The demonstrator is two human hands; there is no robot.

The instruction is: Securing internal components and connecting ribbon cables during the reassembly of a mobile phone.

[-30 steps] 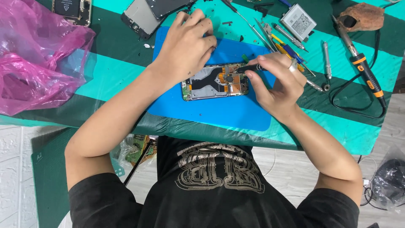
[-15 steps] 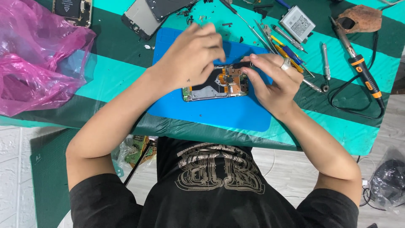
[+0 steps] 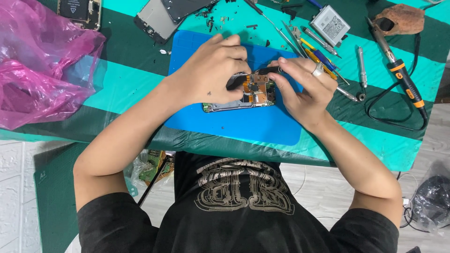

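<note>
Opened phone (image 3: 239, 96) lies on the blue mat (image 3: 234, 124), back off, boards bare; reassembly looks undone. Left hand (image 3: 213, 70) pins its left end; right hand (image 3: 302, 86) pinches a black strip (image 3: 268, 70). Battery (image 3: 330, 24) and screwdrivers (image 3: 318, 54) lie far right.

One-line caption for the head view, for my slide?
Both hands, left and right, work on an opened phone on a blue mat.

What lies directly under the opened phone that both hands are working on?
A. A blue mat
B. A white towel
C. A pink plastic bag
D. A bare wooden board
A: the opened phone rests on the blue mat, with the left hand and right hand on it; the pink bag lies off to the side on the striped table.
</note>
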